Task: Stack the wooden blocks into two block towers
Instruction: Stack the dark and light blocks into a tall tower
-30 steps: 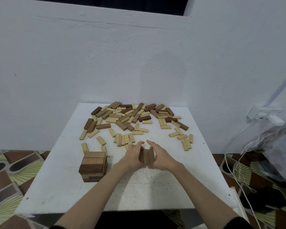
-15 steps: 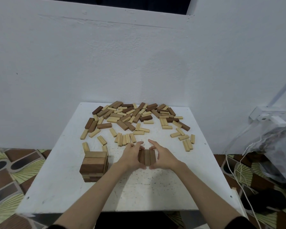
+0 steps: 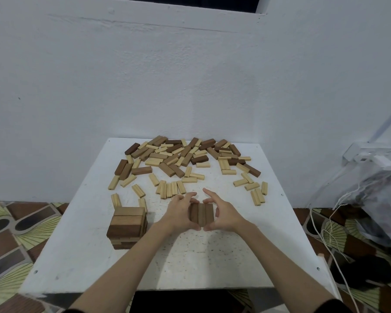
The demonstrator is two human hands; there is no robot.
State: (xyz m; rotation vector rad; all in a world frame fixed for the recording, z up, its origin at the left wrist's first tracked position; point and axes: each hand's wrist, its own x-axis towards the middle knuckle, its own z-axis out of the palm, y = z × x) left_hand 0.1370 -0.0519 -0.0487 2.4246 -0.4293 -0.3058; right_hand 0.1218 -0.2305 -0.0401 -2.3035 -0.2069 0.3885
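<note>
Hands: left hand (image 3: 179, 212) and right hand (image 3: 224, 213) curl around three blocks (image 3: 201, 213), pressing them side by side.
Blocks: flat on the table (image 3: 81, 256), mid-table.
Tower (image 3: 128, 227): left of the hands, apart.
Pile (image 3: 185, 161): loose blocks scattered near the wall (image 3: 190, 75).

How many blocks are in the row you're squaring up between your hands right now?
3: side by side on the white table, a dark one by the left hand, a lighter one in the middle, a dark one by the right hand. Any beneath would be hidden.
</note>
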